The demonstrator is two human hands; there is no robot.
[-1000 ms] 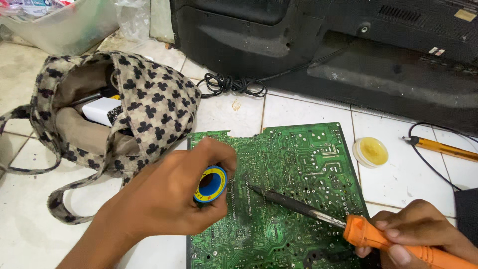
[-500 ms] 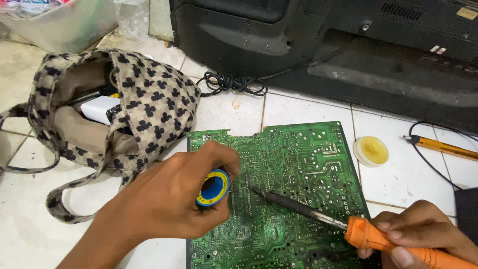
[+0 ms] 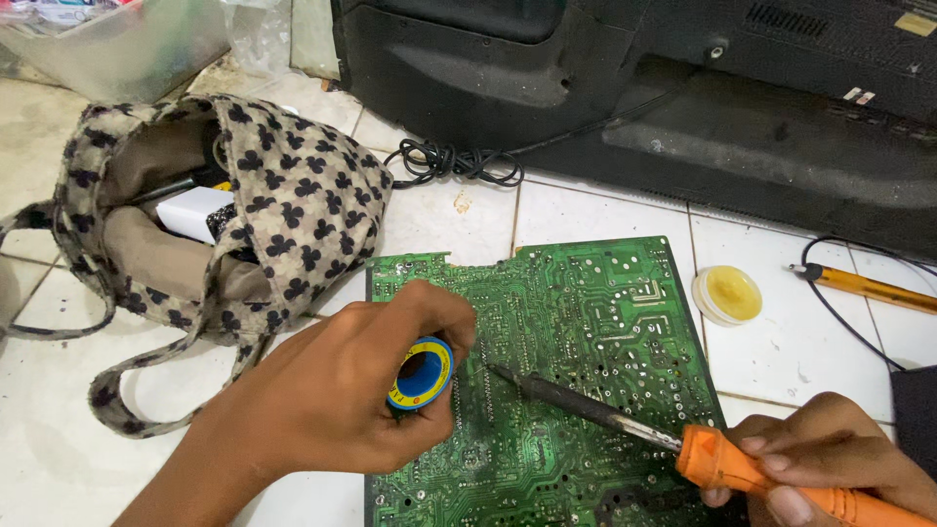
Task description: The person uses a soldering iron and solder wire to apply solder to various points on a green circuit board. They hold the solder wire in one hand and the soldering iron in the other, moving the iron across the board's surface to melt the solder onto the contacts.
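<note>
On the floor lies one green board (image 3: 576, 371), the landmark here. The left hand (image 3: 342, 410) rests on the board's left edge, fingers wrapped tight round one blue-and-yellow spool (image 3: 422, 373). The right hand (image 3: 830, 459), at the board's lower right corner, has its fingers closed on the orange handle of one iron (image 3: 625, 425), whose tip touches the board just right of the spool.

To do this well, I judge: keep the tip steady on one joint, feed from the spool sparingly, and brace both wrists.

Right of the board sit one yellow tin (image 3: 727, 295) and one yellow-handled tool (image 3: 864, 288). Left of it, one spotted bag (image 3: 264, 205). Behind it, one black casing (image 3: 634, 88).
</note>
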